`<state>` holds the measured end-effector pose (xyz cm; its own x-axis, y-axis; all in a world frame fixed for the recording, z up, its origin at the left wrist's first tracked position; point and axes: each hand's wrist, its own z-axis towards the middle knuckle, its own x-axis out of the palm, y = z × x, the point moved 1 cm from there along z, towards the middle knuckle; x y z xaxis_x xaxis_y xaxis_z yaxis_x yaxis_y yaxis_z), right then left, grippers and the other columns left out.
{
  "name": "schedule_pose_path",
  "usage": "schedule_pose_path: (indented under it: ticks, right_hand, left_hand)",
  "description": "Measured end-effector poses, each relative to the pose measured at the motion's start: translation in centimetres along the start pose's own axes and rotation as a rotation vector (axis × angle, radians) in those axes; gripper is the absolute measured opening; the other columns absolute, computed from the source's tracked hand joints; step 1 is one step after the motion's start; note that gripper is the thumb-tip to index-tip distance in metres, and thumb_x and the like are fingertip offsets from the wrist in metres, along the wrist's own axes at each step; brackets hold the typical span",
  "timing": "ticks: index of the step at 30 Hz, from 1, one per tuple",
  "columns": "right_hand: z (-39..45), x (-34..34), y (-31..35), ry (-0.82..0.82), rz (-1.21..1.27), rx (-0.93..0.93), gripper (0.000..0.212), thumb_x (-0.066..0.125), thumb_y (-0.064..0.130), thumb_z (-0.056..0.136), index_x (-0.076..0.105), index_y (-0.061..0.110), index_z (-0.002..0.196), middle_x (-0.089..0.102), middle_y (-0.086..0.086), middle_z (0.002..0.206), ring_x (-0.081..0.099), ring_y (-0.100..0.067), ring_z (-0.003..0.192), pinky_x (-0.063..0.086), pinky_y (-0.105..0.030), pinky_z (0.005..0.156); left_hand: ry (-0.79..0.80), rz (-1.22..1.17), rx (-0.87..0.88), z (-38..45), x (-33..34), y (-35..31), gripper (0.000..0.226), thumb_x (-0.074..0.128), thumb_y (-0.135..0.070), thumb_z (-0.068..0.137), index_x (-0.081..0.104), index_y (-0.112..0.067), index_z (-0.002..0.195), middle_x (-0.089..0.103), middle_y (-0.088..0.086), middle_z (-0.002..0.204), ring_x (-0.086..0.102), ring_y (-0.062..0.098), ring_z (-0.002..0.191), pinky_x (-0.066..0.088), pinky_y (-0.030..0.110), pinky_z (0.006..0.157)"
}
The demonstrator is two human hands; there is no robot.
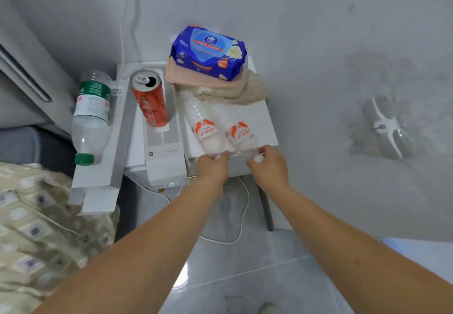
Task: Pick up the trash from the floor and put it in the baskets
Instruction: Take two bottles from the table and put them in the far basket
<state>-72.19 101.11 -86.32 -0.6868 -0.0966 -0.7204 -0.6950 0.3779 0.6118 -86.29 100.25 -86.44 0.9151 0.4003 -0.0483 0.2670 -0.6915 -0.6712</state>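
Note:
Two clear plastic bottles with orange-and-white labels lie side by side on a white bedside table (266, 120). My left hand (212, 168) grips the neck end of the left bottle (204, 127). My right hand (268, 166) grips the white-capped neck of the right bottle (239, 131). A red drink can (150, 98) with an open top stands to their left on a white box. Further left, a clear bottle with a green cap and green label (90, 117) stands on another white box. No basket is in view.
A blue wet-wipe pack (208, 52) lies on a pink pouch (176, 74) at the back of the table, with a beige cloth (255, 88) beside it. A patterned bedspread (36, 235) fills the lower left. A white cable (241, 218) runs over the grey tile floor. A wall hook (387, 127) is at right.

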Motion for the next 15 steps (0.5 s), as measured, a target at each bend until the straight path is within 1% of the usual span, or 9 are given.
schedule_pose_path:
  ticks: [1, 3, 7, 10, 13, 15]
  right_hand:
    - [-0.1, 0.0, -0.4, -0.010, 0.031, 0.003, 0.034, 0.073, 0.027, 0.086, 0.063, 0.014, 0.116, 0.069, -0.006, 0.109, 0.067, -0.026, 0.097, 0.057, -0.041, 0.084]
    - [-0.7, -0.1, -0.9, -0.021, 0.064, -0.005, 0.031, 0.075, 0.030, 0.086, 0.064, 0.017, 0.111, 0.070, -0.004, 0.105, 0.067, -0.025, 0.094, 0.057, -0.042, 0.084]
    - [-2.9, -1.6, -1.3, -0.066, 0.085, -0.032, 0.025, 0.076, 0.036, 0.084, 0.066, 0.020, 0.100, 0.071, 0.002, 0.093, 0.068, -0.021, 0.085, 0.057, -0.045, 0.079]
    - [-5.6, -3.2, -1.3, -0.106, 0.112, -0.005, 0.025, 0.076, 0.038, 0.084, 0.063, 0.021, 0.098, 0.071, 0.003, 0.090, 0.067, -0.022, 0.084, 0.056, -0.044, 0.075]
    - [-9.6, -5.1, -1.4, -0.136, 0.133, 0.036, 0.026, 0.075, 0.042, 0.083, 0.059, 0.024, 0.093, 0.070, 0.003, 0.087, 0.066, -0.023, 0.081, 0.055, -0.046, 0.073]
    - [-13.0, -6.4, -1.4, -0.137, 0.141, 0.083, 0.028, 0.074, 0.043, 0.085, 0.058, 0.022, 0.092, 0.070, 0.001, 0.083, 0.065, -0.025, 0.079, 0.054, -0.046, 0.072]
  left_hand:
    - [-0.006, -0.012, 0.021, -0.2, 0.2, 0.0, 0.030, 0.068, -0.027, 0.095, 0.064, -0.004, 0.114, 0.068, 0.012, 0.095, 0.065, 0.024, 0.083, 0.060, 0.040, 0.083]
    - [-0.018, -0.028, 0.048, -1.1, 0.3, -0.1, 0.021, 0.069, -0.026, 0.096, 0.064, -0.007, 0.102, 0.067, 0.010, 0.087, 0.064, 0.021, 0.077, 0.060, 0.035, 0.076]
    - [-0.003, -0.003, 0.083, -3.9, -0.1, 0.4, 0.022, 0.073, -0.030, 0.092, 0.066, -0.009, 0.089, 0.072, 0.013, 0.088, 0.066, 0.021, 0.075, 0.061, 0.039, 0.076]
    - [0.013, 0.038, 0.092, -6.7, -1.4, 1.2, 0.031, 0.075, -0.031, 0.090, 0.069, -0.001, 0.091, 0.073, 0.015, 0.086, 0.066, 0.023, 0.072, 0.060, 0.037, 0.071]
    - [0.001, 0.151, 0.123, -9.6, -3.5, 2.1, 0.033, 0.077, -0.038, 0.088, 0.071, -0.006, 0.089, 0.074, 0.012, 0.081, 0.072, 0.026, 0.075, 0.064, 0.045, 0.076]
    - [0.011, 0.205, 0.134, -11.8, -5.3, 2.7, 0.035, 0.077, -0.041, 0.087, 0.070, -0.007, 0.091, 0.074, 0.013, 0.083, 0.074, 0.032, 0.083, 0.064, 0.047, 0.076]
